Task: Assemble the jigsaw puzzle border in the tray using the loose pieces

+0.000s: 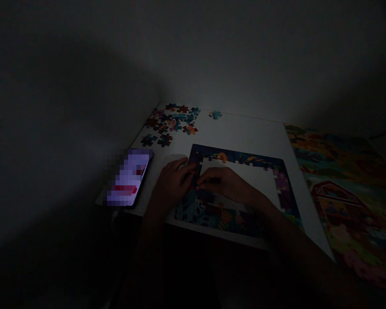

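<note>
Dark-blue puzzle tray (278, 162) lies on the white table (253, 134), picture border (244, 159) framing a white middle (253, 173); my narrowed right hand (227, 182) nearly meets my bent left hand (171, 181) over its left side; whether either grips anything, I cannot tell; loose pieces (171, 116) scatter beyond.

Your puzzle (255, 159) sits just below center on the table (244, 128), left hand (171, 180) at its left edge, right hand (224, 182) over it. Loose pieces (180, 116) are bunched behind, upper middle-left, one stray piece (215, 115) to their right. Phone (128, 178) sits left, picture sheet (336, 193) far right.
</note>
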Action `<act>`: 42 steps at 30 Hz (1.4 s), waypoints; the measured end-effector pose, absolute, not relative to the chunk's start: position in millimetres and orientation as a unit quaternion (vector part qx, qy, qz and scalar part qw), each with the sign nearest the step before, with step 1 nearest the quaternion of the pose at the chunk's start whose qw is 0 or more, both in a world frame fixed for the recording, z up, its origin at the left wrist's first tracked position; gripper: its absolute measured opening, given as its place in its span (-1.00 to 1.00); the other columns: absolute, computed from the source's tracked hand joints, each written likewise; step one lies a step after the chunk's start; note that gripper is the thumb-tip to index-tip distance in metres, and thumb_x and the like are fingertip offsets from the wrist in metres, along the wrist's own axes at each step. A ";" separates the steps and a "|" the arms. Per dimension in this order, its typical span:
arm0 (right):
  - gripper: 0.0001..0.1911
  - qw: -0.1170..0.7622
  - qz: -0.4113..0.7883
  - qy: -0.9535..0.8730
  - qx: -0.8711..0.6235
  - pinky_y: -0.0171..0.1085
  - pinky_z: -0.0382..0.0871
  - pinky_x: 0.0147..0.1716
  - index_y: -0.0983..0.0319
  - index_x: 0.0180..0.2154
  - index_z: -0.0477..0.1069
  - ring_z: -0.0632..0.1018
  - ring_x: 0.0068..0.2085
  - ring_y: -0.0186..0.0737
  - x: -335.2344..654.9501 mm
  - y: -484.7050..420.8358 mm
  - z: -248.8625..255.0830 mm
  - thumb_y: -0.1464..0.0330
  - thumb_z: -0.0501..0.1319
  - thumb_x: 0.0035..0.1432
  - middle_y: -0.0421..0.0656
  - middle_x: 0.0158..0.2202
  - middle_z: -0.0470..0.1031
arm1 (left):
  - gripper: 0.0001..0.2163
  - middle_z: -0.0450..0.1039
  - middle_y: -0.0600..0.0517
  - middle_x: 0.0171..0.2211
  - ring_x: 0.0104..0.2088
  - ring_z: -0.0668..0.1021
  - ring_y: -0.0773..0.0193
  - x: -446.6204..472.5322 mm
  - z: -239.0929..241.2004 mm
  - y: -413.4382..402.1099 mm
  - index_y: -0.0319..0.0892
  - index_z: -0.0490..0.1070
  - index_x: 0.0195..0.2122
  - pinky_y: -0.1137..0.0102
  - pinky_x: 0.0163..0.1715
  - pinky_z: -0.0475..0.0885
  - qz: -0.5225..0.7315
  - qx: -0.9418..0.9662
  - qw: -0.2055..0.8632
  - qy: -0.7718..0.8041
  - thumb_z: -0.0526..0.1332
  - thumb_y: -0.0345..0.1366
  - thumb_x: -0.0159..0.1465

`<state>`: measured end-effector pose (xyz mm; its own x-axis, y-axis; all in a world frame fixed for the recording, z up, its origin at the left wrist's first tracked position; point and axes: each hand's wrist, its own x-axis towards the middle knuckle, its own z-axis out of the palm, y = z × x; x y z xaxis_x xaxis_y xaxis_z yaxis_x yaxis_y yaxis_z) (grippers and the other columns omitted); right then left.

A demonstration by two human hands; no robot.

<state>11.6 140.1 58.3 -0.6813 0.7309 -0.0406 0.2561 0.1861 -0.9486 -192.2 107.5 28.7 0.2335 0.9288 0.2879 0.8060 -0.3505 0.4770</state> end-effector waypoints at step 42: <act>-0.73 0.210 0.645 -0.666 -0.310 -0.25 0.38 -0.18 0.18 -0.11 0.52 0.50 -0.23 -0.30 25.3 151.8 60.8 0.36 0.29 0.10 -0.20 -0.23 0.53 | -0.75 0.39 -0.06 0.13 0.13 0.41 0.12 -192.6 27.6 107.5 -0.08 0.46 0.03 0.11 0.13 0.34 0.280 0.769 0.119 0.562 0.09 -0.25 0.39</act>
<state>25.3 151.8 60.8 -0.7202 0.6834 -0.1196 0.1421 -0.0235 -0.9896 -192.6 107.5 27.6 0.2118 0.9312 0.2965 0.7979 -0.3400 0.4978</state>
